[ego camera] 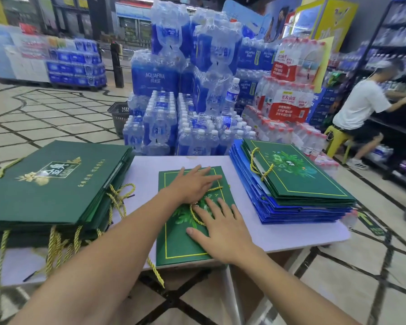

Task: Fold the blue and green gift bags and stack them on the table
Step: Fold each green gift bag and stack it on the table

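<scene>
A flat green gift bag (178, 242) with a gold border and a gold rope handle lies in the middle of the white table (291, 233). My left hand (195, 184) rests palm down on its far half, fingers spread. My right hand (220, 228) presses flat on its near half. A stack of folded bags (298, 195) sits to the right, green ones on top of blue ones. On the left lies a pile of larger dark green bags (49, 181) with gold cords hanging over the table edge.
Shrink-wrapped packs of water bottles (188, 90) rise just behind the table. A black basket (120, 116) stands on the tiled floor at the left. A person in a white shirt (359, 106) sits on a yellow stool at shelves on the right.
</scene>
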